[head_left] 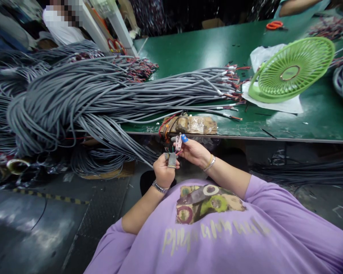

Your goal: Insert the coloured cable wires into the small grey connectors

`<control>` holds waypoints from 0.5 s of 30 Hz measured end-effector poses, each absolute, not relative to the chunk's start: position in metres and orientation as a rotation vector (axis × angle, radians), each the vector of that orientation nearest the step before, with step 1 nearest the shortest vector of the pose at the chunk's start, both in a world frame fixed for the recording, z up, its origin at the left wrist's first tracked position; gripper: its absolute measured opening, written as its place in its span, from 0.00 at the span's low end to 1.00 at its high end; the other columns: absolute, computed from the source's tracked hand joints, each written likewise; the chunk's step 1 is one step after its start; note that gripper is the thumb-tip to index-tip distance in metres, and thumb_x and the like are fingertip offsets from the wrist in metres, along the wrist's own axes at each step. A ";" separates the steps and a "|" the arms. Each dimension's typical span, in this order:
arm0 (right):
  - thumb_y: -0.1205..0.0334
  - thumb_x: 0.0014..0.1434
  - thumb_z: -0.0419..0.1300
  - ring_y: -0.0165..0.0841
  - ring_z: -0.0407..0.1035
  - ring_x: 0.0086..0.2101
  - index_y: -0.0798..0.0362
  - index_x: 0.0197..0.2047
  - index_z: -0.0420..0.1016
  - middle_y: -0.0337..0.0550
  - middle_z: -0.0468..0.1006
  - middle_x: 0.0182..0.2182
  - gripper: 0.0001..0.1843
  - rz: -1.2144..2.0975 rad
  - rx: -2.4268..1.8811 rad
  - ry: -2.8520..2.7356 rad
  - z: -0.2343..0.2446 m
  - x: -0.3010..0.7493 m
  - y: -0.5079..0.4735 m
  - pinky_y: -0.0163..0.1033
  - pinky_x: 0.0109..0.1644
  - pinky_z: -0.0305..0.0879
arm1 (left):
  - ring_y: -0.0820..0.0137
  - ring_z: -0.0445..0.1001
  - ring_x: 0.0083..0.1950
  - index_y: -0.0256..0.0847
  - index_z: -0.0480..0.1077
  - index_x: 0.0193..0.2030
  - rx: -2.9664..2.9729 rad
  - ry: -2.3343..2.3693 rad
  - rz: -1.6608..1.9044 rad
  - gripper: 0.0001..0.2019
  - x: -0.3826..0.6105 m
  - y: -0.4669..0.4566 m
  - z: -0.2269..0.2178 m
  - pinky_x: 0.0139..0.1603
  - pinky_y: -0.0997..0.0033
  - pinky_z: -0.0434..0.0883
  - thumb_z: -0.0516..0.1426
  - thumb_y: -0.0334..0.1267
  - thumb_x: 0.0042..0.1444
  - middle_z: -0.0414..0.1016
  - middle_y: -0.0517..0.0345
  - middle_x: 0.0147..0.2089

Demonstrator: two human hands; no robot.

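Grey cable end [172,160] clamped in left hand [163,171]; right hand [194,152] pinches small pink piece [178,142]; best held close, steady.

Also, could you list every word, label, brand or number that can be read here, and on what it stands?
No text is readable.
Purple T-shirt: pale letters under the print, smeared, unreadable.
Green fan: centre badge, too small to read.
Grey cable end in the left hand, pink piece in the right hand: no marking visible.
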State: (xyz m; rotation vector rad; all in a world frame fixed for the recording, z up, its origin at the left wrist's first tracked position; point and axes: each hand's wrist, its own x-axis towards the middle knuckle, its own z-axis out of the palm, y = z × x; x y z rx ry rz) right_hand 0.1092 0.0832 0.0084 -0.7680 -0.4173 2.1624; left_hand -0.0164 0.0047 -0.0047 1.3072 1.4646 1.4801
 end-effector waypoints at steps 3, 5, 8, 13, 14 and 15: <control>0.55 0.65 0.58 0.26 0.69 0.28 0.56 0.35 0.77 0.42 0.79 0.29 0.14 2.160 -0.748 -0.426 0.006 0.109 0.083 0.31 0.31 0.64 | 0.76 0.72 0.19 0.37 0.72 0.30 1.289 1.465 1.473 0.10 -0.016 0.003 -0.004 0.22 0.78 0.73 0.58 0.41 0.56 0.74 0.62 0.21; 0.53 0.63 0.59 0.25 0.68 0.27 0.56 0.35 0.77 0.42 0.79 0.30 0.14 2.164 -0.732 -0.435 0.005 0.109 0.082 0.31 0.30 0.64 | 0.76 0.72 0.19 0.37 0.73 0.31 1.278 1.456 1.471 0.10 -0.016 0.002 -0.003 0.21 0.79 0.73 0.58 0.42 0.56 0.75 0.62 0.21; 0.49 0.62 0.60 0.25 0.66 0.26 0.55 0.35 0.76 0.41 0.78 0.30 0.17 2.191 -0.724 -0.432 0.005 0.110 0.082 0.31 0.30 0.63 | 0.76 0.72 0.19 0.37 0.73 0.32 1.258 1.437 1.481 0.10 -0.016 0.000 -0.002 0.20 0.79 0.72 0.59 0.43 0.56 0.75 0.61 0.21; 0.44 0.62 0.56 0.26 0.66 0.27 0.56 0.37 0.76 0.41 0.75 0.28 0.22 2.257 -0.734 -0.474 0.007 0.117 0.081 0.30 0.29 0.63 | 0.76 0.72 0.18 0.37 0.73 0.32 1.149 1.394 1.506 0.13 -0.017 -0.002 -0.003 0.20 0.79 0.71 0.60 0.46 0.54 0.76 0.60 0.22; 0.44 0.62 0.57 0.26 0.67 0.27 0.56 0.37 0.76 0.42 0.76 0.29 0.22 2.284 -0.725 -0.503 0.007 0.119 0.081 0.30 0.29 0.64 | 0.75 0.72 0.18 0.37 0.73 0.32 1.108 1.377 1.513 0.13 -0.018 -0.003 -0.004 0.19 0.78 0.71 0.60 0.47 0.54 0.76 0.60 0.22; 0.45 0.61 0.59 0.26 0.67 0.28 0.56 0.36 0.76 0.42 0.76 0.30 0.21 2.313 -0.710 -0.537 0.005 0.122 0.080 0.30 0.29 0.64 | 0.75 0.72 0.18 0.37 0.73 0.33 1.066 1.361 1.520 0.14 -0.018 -0.003 -0.005 0.19 0.78 0.71 0.60 0.48 0.54 0.75 0.61 0.22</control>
